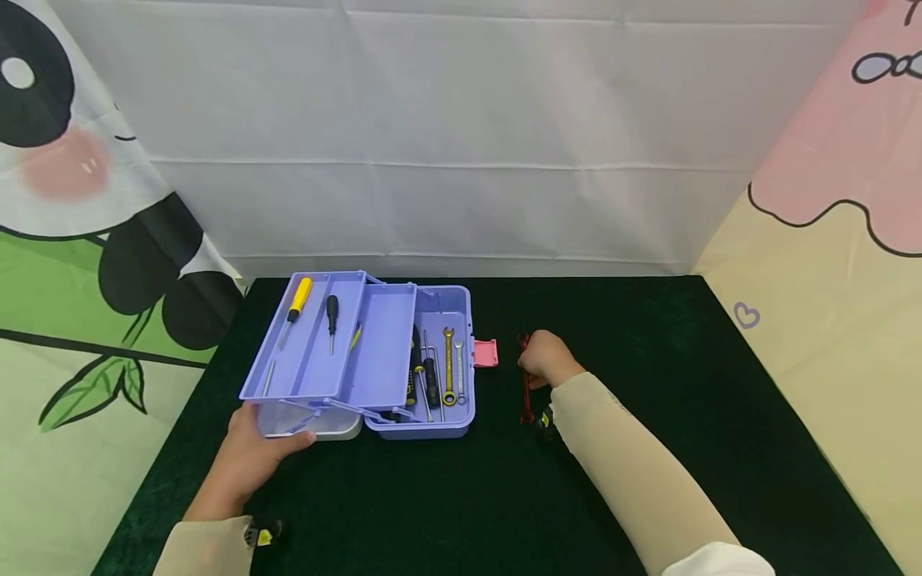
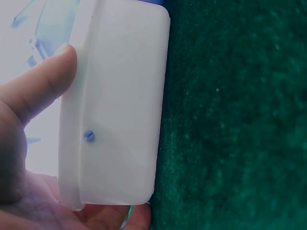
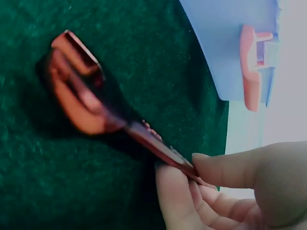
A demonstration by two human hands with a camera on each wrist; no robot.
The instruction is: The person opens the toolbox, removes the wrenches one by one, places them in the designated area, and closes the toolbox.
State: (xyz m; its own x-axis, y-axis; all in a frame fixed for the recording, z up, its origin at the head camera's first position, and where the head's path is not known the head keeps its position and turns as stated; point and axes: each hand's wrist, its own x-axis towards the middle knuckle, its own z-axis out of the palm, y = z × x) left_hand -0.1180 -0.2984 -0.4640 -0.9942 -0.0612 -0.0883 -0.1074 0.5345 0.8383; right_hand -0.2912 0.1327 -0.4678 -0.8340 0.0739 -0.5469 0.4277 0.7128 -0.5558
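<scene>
My right hand (image 1: 549, 360) pinches a shiny red wrench (image 1: 527, 406) between thumb and fingers, to the right of the toolbox. In the right wrist view the open-ended head of the wrench (image 3: 79, 91) points away from the fingertips, close over the cloth. My left hand (image 1: 252, 452) grips the white lid (image 1: 338, 426) of the purple toolbox (image 1: 421, 430) at its left corner. The left wrist view has the thumb over the lid's rim (image 2: 72, 120) and fingers curled round its end. The toolbox stands open with its trays (image 1: 378, 344) fanned out to the left.
A yellow-handled screwdriver (image 1: 298, 298) and a black-handled screwdriver (image 1: 332, 312) lie in the upper tray. Inside the box are a gold wrench (image 1: 449, 368), a silver wrench (image 1: 460, 372) and several screwdrivers. A pink latch (image 1: 486, 353) sticks out rightward over the dark green cloth (image 1: 446, 512).
</scene>
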